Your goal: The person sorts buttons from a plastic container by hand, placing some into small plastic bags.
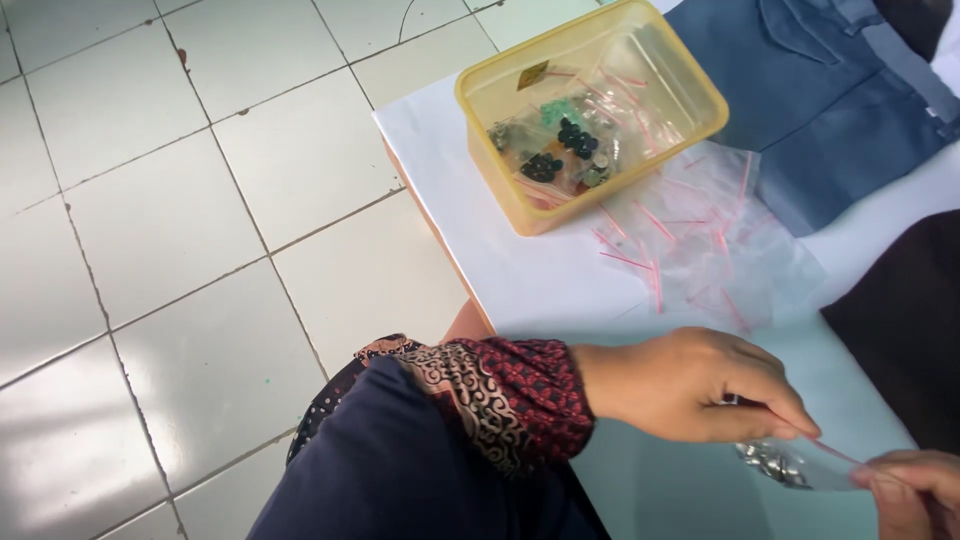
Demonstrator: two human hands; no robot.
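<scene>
A dark blue sleeve with a patterned red cuff (500,400) lies closest, leading to the left hand (690,385), whose thumb and forefinger are pinched together on the top edge of a small clear bag (790,463) holding silvery bits. The right hand (915,490) pinches the same bag's far corner, so the bag hangs between both grips, just above the white table (520,270). Beyond the grip lie loose clear bags with red strips (700,240) and a yellow tub (590,110) of buttons.

The white table (520,280) bears a yellow tub (690,125), clear bags (700,240) and blue cloth (830,110).
</scene>
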